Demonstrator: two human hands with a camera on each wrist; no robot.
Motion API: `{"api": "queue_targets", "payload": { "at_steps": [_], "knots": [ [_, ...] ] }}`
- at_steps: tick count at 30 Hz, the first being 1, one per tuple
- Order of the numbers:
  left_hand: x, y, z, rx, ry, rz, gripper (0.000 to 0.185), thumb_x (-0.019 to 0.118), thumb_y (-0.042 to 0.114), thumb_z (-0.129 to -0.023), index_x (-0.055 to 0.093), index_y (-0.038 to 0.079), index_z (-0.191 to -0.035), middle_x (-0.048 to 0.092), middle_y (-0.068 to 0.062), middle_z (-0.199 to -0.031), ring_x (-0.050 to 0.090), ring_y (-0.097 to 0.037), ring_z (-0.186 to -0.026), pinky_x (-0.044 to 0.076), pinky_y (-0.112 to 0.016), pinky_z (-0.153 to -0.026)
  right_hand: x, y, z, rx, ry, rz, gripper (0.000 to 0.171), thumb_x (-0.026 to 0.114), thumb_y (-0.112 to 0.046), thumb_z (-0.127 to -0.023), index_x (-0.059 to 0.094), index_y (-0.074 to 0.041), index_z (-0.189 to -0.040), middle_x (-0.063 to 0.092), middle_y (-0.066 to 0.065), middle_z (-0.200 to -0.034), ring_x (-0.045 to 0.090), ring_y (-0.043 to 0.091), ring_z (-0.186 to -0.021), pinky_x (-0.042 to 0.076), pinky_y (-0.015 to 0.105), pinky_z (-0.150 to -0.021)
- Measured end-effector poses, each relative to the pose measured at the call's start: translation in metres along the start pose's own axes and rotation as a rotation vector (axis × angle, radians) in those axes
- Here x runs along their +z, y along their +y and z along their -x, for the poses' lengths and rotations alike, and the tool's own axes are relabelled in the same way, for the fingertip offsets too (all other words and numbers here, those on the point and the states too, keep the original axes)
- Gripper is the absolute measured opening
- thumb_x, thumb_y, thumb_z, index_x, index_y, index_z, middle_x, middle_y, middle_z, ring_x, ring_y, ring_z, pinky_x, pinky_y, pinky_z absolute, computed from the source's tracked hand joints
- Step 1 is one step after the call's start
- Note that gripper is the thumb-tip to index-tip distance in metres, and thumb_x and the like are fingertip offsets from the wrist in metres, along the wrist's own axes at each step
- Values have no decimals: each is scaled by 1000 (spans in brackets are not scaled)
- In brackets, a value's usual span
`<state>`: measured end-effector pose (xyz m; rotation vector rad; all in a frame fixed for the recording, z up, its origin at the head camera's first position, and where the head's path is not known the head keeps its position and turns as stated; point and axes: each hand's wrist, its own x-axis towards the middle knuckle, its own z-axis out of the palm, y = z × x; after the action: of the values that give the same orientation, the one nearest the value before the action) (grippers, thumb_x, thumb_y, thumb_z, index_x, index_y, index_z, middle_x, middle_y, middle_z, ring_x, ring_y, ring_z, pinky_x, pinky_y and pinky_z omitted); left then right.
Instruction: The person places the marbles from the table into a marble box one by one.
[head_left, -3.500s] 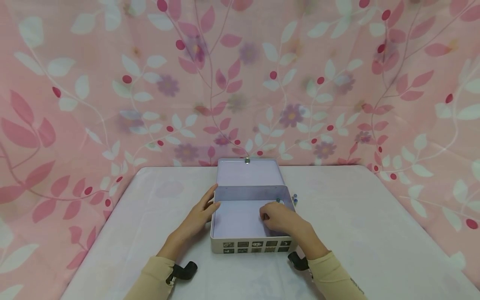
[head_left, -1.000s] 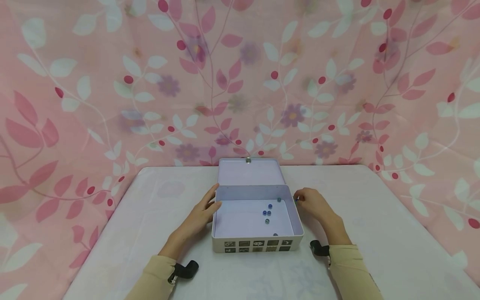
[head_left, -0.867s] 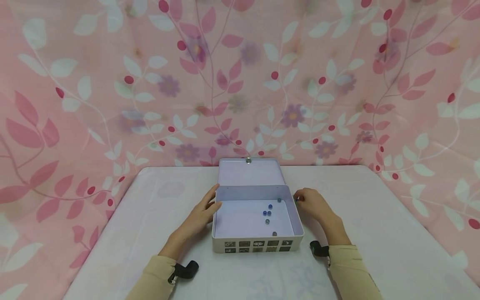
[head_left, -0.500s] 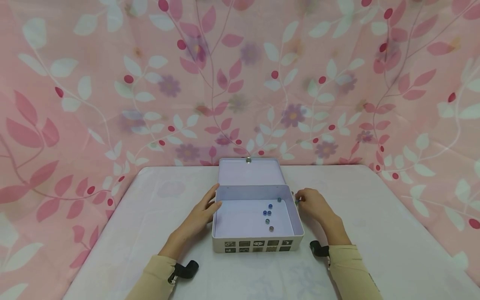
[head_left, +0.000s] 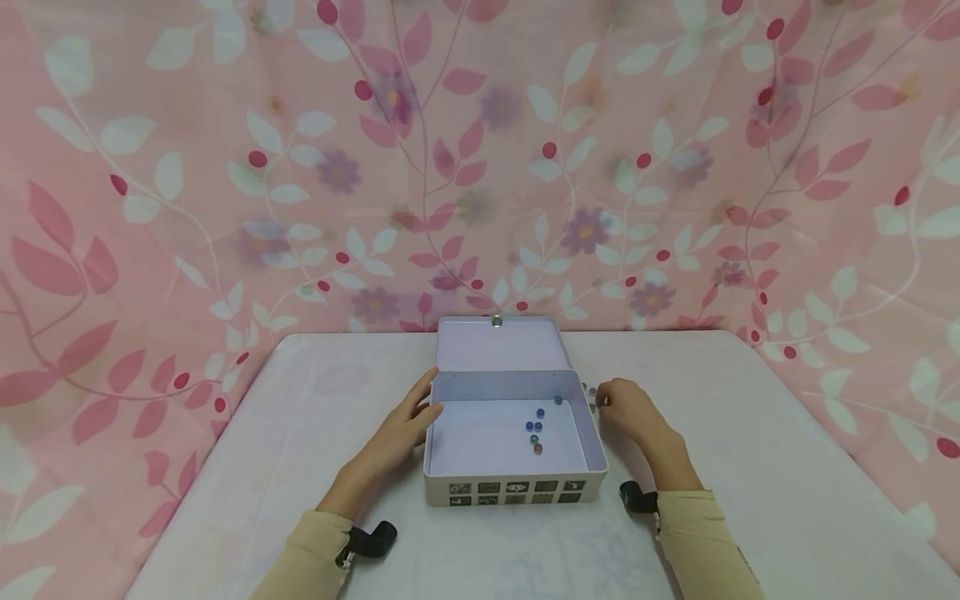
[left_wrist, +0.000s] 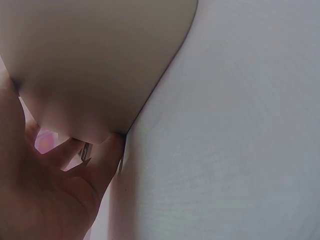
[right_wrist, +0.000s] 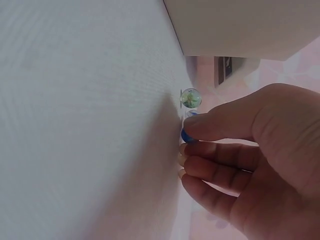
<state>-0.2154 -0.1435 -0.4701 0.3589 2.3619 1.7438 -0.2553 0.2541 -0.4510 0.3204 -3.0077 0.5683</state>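
An open, pale tin box (head_left: 517, 493) stands on the table, with several small marbles (head_left: 538, 426) on its floor. My left hand (head_left: 397, 429) rests against the box's left wall, fingers spread and thumb at the rim. The left wrist view shows its fingertips touching the wall (left_wrist: 100, 60). Just outside the box's right wall, my right hand (head_left: 630, 412) is down at the tabletop. It pinches a blue marble (right_wrist: 187, 135) between thumb and index finger; the thumb partly covers it. A clear marble with a green swirl (right_wrist: 191, 98) lies right beside the fingertips.
The box's lid (head_left: 498, 346) is tipped back toward the floral curtain (head_left: 480, 167), with a metal clasp (head_left: 497, 320) at its edge. A few loose marbles (head_left: 592, 391) lie between the right wall and my right hand. White cloth (head_left: 720, 442) covers the table.
My right hand has come out of the box to the marbles on its right. Inside, a brownish marble has rolled from the front wall toward the others. My left hand stays put.
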Motion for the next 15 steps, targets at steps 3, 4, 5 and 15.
{"api": "queue_targets", "payload": {
  "at_steps": [3,4,5,15],
  "knots": [
    [0,0,0,3,0,-1,65,52,51,-100,18,48,-155,19,-9,-166,25,-38,-151,43,-59,-109,0,0,0,9,1,0,15,58,2,-80,72,-3,-84,63,9,-79,56,23,-73,48,41,-69],
    [0,0,0,4,1,-2,64,52,49,-101,18,48,-155,19,-9,-166,25,-38,-151,43,-60,-108,-1,0,1,11,1,1,15,58,2,-80,72,-3,-84,63,10,-80,56,24,-74,48,41,-69],
    [0,1,0,4,0,-3,64,52,48,-101,18,48,-155,19,-10,-166,25,-38,-151,43,-60,-108,-1,0,1,11,1,1,16,58,2,-80,72,-2,-85,64,10,-80,56,24,-74,49,42,-70],
    [-1,2,2,6,-4,5,65,52,54,-99,18,49,-155,19,-8,-166,24,-38,-152,42,-60,-109,-7,-3,0,-41,67,13,18,56,0,-81,73,-1,-88,63,10,-79,56,24,-73,50,43,-69]
  ]
}}
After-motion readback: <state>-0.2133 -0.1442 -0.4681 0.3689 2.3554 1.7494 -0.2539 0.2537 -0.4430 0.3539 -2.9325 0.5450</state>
